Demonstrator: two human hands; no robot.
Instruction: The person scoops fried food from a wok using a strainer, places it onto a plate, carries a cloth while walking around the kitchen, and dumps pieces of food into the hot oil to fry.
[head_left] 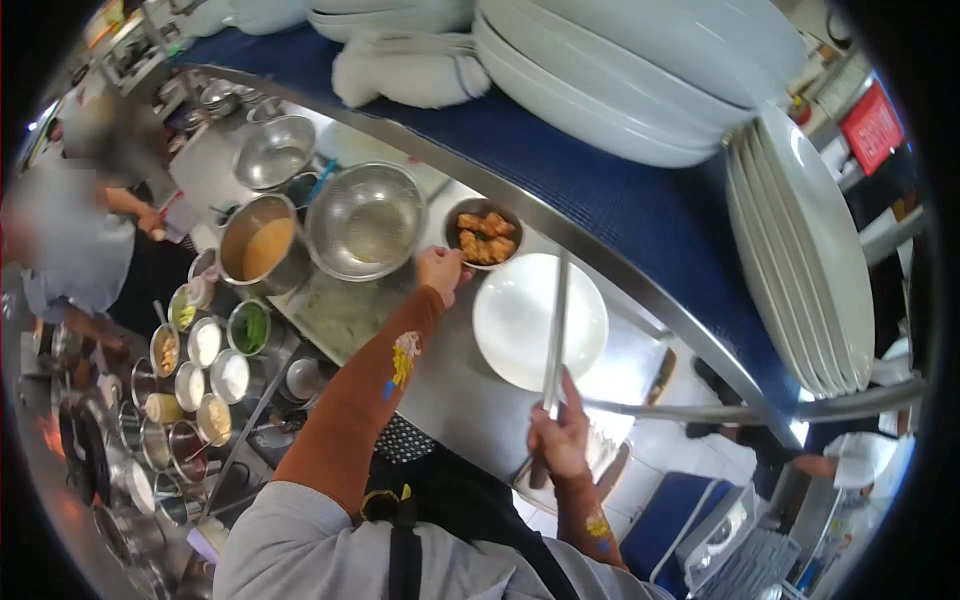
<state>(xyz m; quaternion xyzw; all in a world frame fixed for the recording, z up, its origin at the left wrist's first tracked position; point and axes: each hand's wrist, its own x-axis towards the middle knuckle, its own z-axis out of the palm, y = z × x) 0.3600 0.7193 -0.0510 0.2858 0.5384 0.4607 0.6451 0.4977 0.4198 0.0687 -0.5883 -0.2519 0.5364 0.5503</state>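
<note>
Small dark round bowl of orange fried pieces [483, 236] gripped at rim by left hand [441, 272], on steel counter [455, 385] beside round white ceramic plate [520, 320]. Long metal tongs [556, 330] clasped by right hand [560, 437], tips held over plate. Tong handle end hidden in fist.

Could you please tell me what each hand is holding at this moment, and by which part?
The left hand grips the rim of the bowl of fried pieces; the right hand holds long metal tongs near their lower end.
</note>
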